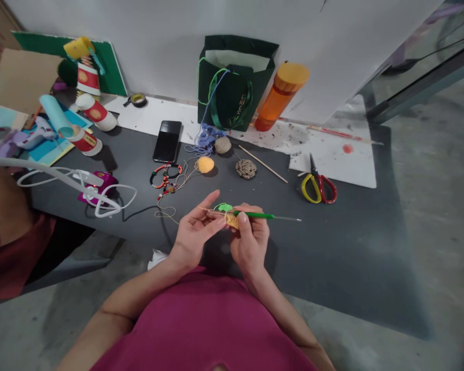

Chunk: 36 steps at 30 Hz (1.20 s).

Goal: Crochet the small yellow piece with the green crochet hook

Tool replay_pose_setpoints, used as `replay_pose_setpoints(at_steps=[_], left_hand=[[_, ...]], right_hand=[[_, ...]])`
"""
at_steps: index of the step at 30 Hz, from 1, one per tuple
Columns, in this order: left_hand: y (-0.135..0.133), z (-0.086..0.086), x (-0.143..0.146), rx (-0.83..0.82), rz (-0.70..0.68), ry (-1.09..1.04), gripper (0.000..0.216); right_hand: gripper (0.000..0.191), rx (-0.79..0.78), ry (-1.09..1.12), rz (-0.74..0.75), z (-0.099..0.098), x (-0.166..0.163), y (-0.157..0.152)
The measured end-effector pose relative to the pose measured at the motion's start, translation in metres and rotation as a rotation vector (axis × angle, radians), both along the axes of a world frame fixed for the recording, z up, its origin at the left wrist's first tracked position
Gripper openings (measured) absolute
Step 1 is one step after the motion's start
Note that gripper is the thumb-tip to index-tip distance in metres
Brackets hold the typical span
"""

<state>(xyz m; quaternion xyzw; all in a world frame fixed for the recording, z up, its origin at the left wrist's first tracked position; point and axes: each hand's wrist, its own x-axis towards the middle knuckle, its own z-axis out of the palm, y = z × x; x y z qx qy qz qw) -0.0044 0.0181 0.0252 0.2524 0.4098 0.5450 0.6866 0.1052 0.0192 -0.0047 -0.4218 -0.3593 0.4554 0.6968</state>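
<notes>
My right hand (251,239) is closed on a green-handled crochet hook (263,216) whose metal tip points right. My left hand (195,229) pinches a small yellow and green crochet piece (229,215) between thumb and fingers, with its forefinger stretched up. A thin beige yarn strand (170,208) runs from the piece across the dark mat to a yellow yarn ball (205,164). Both hands meet above the near part of the mat.
On the dark mat (332,247) lie a black phone (167,141), a beaded bracelet (165,176), a woven beige flower (246,168), a wooden stick (262,164) and yellow-red scissors (318,185). A green bag (234,82) and orange bottle (280,96) stand at the wall. Another person's sleeve (7,247) is at left.
</notes>
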Motion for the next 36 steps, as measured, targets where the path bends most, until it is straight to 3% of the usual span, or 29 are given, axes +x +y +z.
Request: replay_pose_setpoints(at_steps=[3, 9, 14, 22, 28, 36], left_hand=[[0.0, 0.001, -0.002, -0.047, -0.052, -0.073, 0.055], [0.001, 0.002, -0.004, -0.073, -0.064, -0.107, 0.067], [0.002, 0.004, -0.004, -0.123, -0.12, -0.099, 0.07], [0.0, 0.004, -0.007, -0.023, -0.103, 0.047, 0.077], [0.002, 0.0, -0.005, 0.002, -0.055, 0.011, 0.059], [0.004, 0.003, -0.001, -0.049, 0.007, -0.037, 0.064]], right_hand=[[0.012, -0.05, 0.136, 0.082, 0.001, -0.001, 0.002], [0.007, -0.033, 0.041, 0.156, -0.003, 0.005, 0.002], [0.013, -0.053, 0.108, 0.142, 0.0, 0.008, 0.005], [0.013, -0.056, 0.098, 0.166, 0.001, 0.008, 0.005], [0.014, -0.048, 0.057, 0.159, 0.0, 0.012, 0.005], [0.007, 0.067, -0.13, 0.153, 0.003, 0.016, 0.001]])
